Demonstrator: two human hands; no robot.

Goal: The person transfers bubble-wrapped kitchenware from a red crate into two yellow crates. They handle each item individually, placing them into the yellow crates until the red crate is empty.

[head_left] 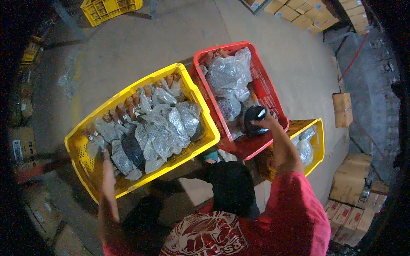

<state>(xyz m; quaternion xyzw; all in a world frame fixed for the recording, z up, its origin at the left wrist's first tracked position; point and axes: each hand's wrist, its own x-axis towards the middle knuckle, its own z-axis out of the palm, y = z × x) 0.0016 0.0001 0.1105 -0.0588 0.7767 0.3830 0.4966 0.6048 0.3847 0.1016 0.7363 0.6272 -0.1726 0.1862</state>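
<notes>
My right hand (pixel 268 121) is closed on the edge of a round, shiny black pan (pixel 254 116) inside the red crate (pixel 265 81). A wooden handle (pixel 253 96) shows just beyond the pan and seems to belong to it. My left hand (pixel 106 158) reaches over the left part of the big yellow crate (pixel 81 149), next to bubble-wrapped pieces (pixel 160 132) with wooden handles (pixel 130 104) lined along the far side. Its fingers are seen edge-on, so their grip is unclear. Among the wrapped pieces lies a dark one (pixel 133 150).
Bubble-wrapped bundles (pixel 228 74) fill the far part of the red crate. A smaller yellow crate (pixel 319 145) with wrapped pieces stands at the right. Another yellow crate (pixel 111 10) is at the far left. Cardboard boxes (pixel 350 179) line the right side.
</notes>
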